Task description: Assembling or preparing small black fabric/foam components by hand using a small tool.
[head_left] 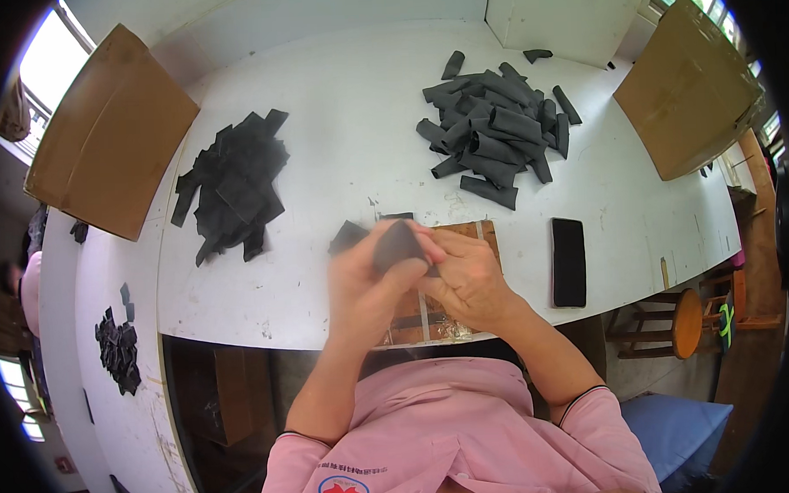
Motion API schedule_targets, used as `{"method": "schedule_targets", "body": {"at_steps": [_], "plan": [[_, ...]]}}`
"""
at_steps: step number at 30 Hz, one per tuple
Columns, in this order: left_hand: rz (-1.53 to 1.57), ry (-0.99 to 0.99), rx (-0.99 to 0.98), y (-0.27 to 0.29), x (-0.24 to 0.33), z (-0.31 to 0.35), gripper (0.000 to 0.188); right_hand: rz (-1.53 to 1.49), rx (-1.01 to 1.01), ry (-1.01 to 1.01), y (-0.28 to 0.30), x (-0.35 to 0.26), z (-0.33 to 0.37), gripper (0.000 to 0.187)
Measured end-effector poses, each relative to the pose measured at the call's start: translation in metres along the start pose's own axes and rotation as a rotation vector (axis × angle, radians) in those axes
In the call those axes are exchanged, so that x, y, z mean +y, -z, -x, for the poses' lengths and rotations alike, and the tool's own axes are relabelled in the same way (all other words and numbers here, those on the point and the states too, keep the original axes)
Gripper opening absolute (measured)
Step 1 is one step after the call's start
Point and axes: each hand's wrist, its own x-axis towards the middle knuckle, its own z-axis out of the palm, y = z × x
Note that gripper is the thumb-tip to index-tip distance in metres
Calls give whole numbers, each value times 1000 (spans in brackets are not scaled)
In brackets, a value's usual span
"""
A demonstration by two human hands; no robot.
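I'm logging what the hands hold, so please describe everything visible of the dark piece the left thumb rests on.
The dark grey piece is plain and matt, like soft cloth or thin foam. Its visible part narrows toward the picture's top. The left hand grips it, thumb across its lower end; the right hand is close alongside, its grip unclear. Fingers hide the rest, including whether it is rolled.

Piece you hold (pixel 398 248): charcoal grey
Pile on your left (pixel 236 187): charcoal grey
Pile far right (pixel 495 126): charcoal grey
Table (pixel 356 143): white, dark specks
Phone on your right (pixel 568 262): black
Left box (pixel 112 135): brown
Right box (pixel 693 84): brown
Your shirt (pixel 452 410): pink, dark-edged sleeves (pixel 596 426), red, white and blue emblem (pixel 343 492)
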Motion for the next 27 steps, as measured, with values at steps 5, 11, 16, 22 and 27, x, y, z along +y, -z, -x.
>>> {"method": "schedule_targets", "body": {"at_steps": [5,11,16,22,27], "plan": [[-425,272,-281,23,-13,-15,17,-139,-24,-167,-22,17,24,14],[-294,26,135,3,-10,6,17,-48,-70,-104,-10,6,11,13],[-335,174,-154,13,1,-8,16,-78,10,-113,-8,-1,12,14],[-517,-100,-11,11,-24,2,11,47,-55,-169,-23,6,23,11],[-390,-176,137,4,-4,2,9,-30,-70,-158,-3,-7,5,12]]}}
